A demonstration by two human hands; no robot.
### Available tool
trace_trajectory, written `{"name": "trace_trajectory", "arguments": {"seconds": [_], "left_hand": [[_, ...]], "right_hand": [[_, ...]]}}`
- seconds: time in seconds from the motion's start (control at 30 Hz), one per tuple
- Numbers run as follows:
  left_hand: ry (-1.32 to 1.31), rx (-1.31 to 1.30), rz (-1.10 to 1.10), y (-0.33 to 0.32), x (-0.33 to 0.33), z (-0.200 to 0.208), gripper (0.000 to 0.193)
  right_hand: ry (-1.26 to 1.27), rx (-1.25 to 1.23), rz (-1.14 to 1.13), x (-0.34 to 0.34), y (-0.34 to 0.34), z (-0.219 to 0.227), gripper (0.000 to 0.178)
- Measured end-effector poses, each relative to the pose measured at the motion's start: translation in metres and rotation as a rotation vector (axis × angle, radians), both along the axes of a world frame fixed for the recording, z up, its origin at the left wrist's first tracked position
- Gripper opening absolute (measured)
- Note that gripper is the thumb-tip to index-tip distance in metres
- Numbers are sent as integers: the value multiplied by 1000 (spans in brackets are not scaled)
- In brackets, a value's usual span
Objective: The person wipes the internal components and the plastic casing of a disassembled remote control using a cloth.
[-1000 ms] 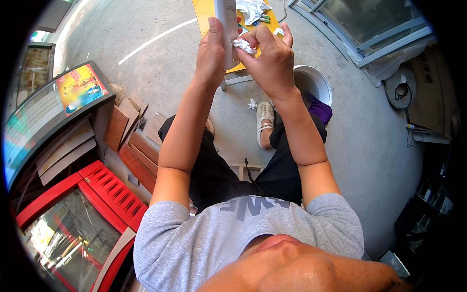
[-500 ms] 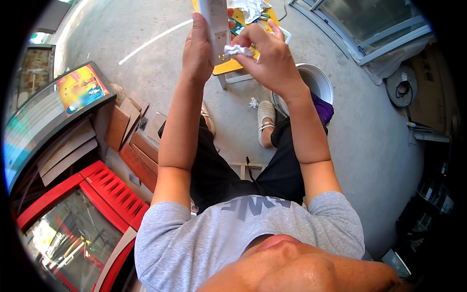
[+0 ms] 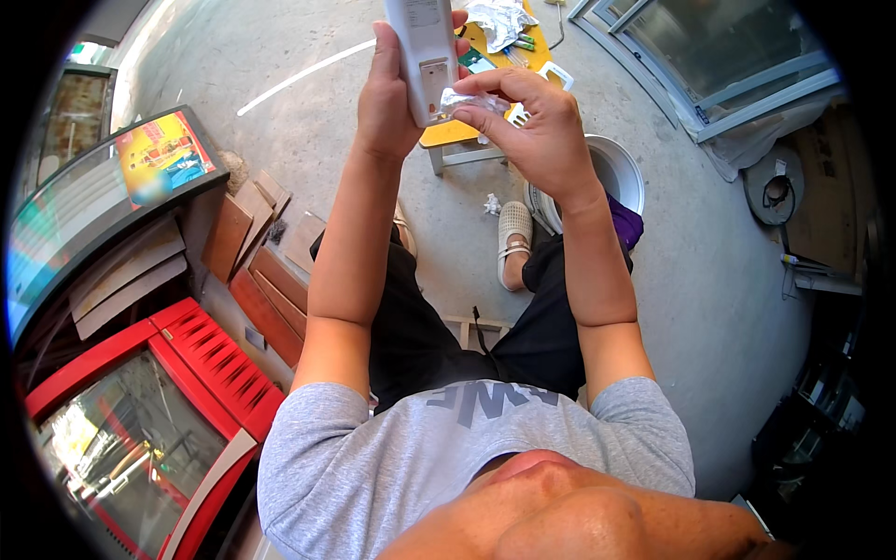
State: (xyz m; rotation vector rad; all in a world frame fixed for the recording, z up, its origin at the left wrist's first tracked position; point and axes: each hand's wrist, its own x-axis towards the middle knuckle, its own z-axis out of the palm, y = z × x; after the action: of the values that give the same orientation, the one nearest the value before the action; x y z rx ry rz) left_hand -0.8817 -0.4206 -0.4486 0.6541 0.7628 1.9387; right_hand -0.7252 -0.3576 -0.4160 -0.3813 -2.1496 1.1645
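Note:
My left hand (image 3: 387,107) holds a long white device that looks like a remote control (image 3: 418,47), its back turned up. A label sits on its upper part, and a small open recess shows near its lower end. My left thumb lies along one side; the fingertips show at the other. My right hand (image 3: 551,131) pinches a crumpled white tissue (image 3: 485,101) between thumb and fingers. The tissue touches the device's lower end beside the recess. The device's top is cut off by the picture's upper edge.
Beyond my hands stands a small yellow table (image 3: 450,133) with crumpled white paper (image 3: 501,21) and green batteries (image 3: 525,42). A white bucket (image 3: 623,168) with purple cloth (image 3: 623,222) is at the right. Wooden boards (image 3: 264,303) and a red-framed cabinet (image 3: 201,369) are at left.
My right hand has lowered slightly and turned, bringing the tissue against the device's lower end. The device's recess now shows more plainly. The view has shifted a little.

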Motion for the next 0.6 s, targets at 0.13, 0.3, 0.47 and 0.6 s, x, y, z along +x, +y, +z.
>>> {"name": "trace_trajectory", "arguments": {"seconds": [0.13, 0.3, 0.47, 0.6], "left_hand": [[29, -51, 68, 1, 5, 3, 69], [510, -109, 267, -2, 12, 3, 68], [380, -78, 271, -2, 15, 11, 69], [380, -72, 242, 1, 14, 3, 67]], "right_hand": [[24, 364, -154, -11, -8, -13, 15], [-23, 491, -193, -18, -12, -25, 12], [3, 13, -93, -13, -4, -11, 10], [-29, 193, -123, -14, -8, -18, 12]]}}
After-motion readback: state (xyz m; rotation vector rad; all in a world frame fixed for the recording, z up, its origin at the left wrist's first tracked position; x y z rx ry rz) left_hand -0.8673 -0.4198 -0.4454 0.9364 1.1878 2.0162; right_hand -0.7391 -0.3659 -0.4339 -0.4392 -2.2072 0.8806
